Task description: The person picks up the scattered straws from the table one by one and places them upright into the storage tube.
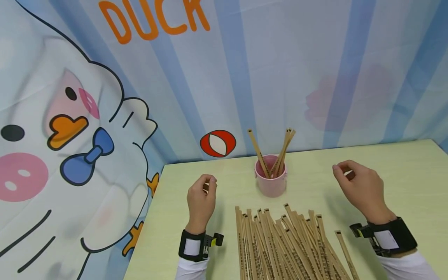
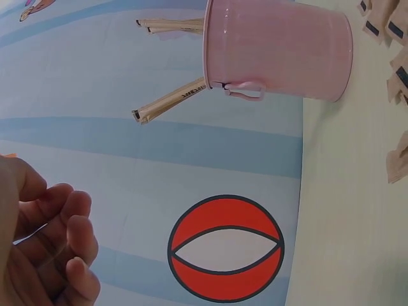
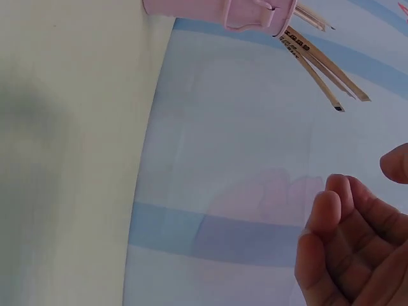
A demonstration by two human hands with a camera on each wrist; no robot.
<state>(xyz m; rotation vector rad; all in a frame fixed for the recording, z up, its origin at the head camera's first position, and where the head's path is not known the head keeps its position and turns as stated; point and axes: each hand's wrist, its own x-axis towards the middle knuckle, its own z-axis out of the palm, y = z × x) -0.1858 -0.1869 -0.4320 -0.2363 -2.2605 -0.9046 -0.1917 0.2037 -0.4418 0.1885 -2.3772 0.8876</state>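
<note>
we hold nothing, left hand (image 1: 202, 203) and right hand (image 1: 362, 190) loosely curled; the bucket's rim (image 1: 256, 168) props its sticks (image 1: 282, 153) aslant.

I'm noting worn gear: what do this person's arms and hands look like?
The left hand and right hand are bare. Each wears a black wristband with a white patch and a dark camera with yellow detail; the sleeves are white.
</note>
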